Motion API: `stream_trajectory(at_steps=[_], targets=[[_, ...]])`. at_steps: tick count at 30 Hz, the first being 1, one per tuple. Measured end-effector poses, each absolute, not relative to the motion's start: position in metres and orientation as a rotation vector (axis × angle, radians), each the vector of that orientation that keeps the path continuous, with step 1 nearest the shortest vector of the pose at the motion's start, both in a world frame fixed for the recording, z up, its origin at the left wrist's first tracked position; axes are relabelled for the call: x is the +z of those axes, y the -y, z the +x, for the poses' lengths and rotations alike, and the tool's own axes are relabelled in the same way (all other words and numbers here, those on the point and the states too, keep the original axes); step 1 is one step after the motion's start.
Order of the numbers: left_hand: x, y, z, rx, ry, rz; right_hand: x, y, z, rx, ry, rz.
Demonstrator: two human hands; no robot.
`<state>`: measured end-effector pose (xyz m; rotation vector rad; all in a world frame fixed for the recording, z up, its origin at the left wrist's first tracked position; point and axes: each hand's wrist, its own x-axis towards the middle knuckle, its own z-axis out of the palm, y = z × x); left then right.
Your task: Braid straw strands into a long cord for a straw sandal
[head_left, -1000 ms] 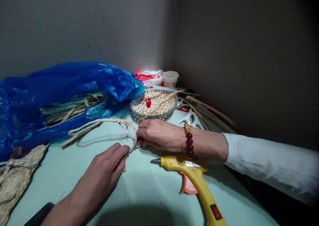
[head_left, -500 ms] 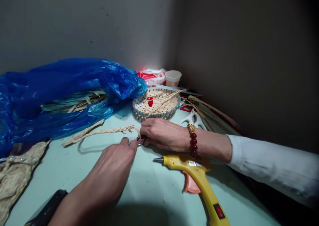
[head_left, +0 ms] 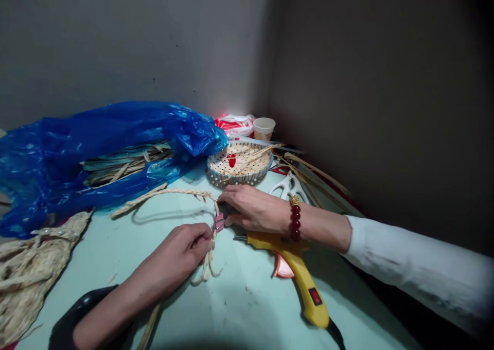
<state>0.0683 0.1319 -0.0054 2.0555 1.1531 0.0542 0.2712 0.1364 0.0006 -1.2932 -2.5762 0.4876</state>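
Observation:
A thin braid of pale straw (head_left: 181,191) curves across the tabletop and bends down between my hands. A small pink clip (head_left: 218,222) sits across its lower end, with loose straw strands (head_left: 208,267) hanging below. My left hand (head_left: 181,249) pinches the strands just under the clip between thumb and forefinger. From the other side, my right hand (head_left: 258,208), with a dark red bead bracelet on its wrist, holds the braid at its bend, the thumb close beside the clip. Its fingertips are partly hidden.
A yellow glue gun (head_left: 295,270) lies below my right forearm. Behind it are white-handled scissors (head_left: 289,185), a shallow woven basket (head_left: 247,177) and a paper cup (head_left: 264,128). A blue plastic bag (head_left: 116,128) holds straw at the back left; a woven straw piece (head_left: 42,273) lies at left.
My left hand has shifted down off the pink clip to the strands below it, so the clip now shows. My right hand stays by the braid. The view has shifted slightly.

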Motion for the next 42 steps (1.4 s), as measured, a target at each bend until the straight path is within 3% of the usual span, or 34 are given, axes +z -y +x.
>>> stream_trajectory(at_steps=[17,24,30,42], targets=[[-0.016,-0.072,0.065,0.510,-1.195,1.476,0.005,-0.073,0.257,0.160,2.484,-1.547],[-0.026,-0.070,0.066,0.530,-1.132,1.182,0.022,-0.028,0.242,0.452,2.053,-1.616],[-0.026,-0.070,0.065,0.544,-1.096,1.143,0.009,-0.010,0.214,0.600,2.019,-1.743],[-0.028,-0.076,0.064,0.452,-1.066,1.256,-0.006,-0.009,0.213,0.390,2.027,-1.789]])
